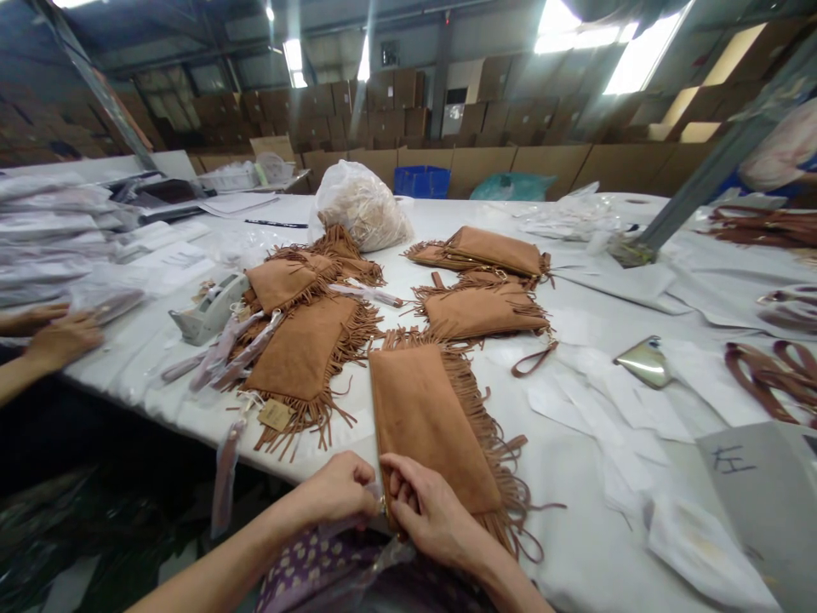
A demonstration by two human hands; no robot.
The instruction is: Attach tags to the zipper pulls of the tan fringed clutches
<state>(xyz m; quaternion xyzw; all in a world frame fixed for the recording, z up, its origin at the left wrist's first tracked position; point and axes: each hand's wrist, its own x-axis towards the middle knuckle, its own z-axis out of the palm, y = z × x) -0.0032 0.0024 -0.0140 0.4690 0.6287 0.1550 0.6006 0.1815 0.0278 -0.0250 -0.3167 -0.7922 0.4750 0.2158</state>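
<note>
A tan fringed clutch bag (434, 417) lies at the table's front edge, its zipper side toward the left. My right hand (431, 511) is closed on the near left corner of this bag, thumb and fingers at the zipper edge. Close beside it, my left hand (345, 489) pinches something small near the metal fitting at the zipper's end; the fingers hide most of it. Clear plastic (394, 553) shows just below both hands. To the left lies another fringed bag (299, 349) with a cardboard tag (276, 415) and a plastic-wrapped strap (228, 477) hanging over the edge.
More fringed bags (485, 309) lie farther back. A tape dispenser (210, 311) stands left, near a co-worker's hands (64, 336) on wrapped goods. A stuffed plastic sack (361, 204) sits behind. At right are white papers (593, 400), brown straps (775, 375) and a metal post (715, 145).
</note>
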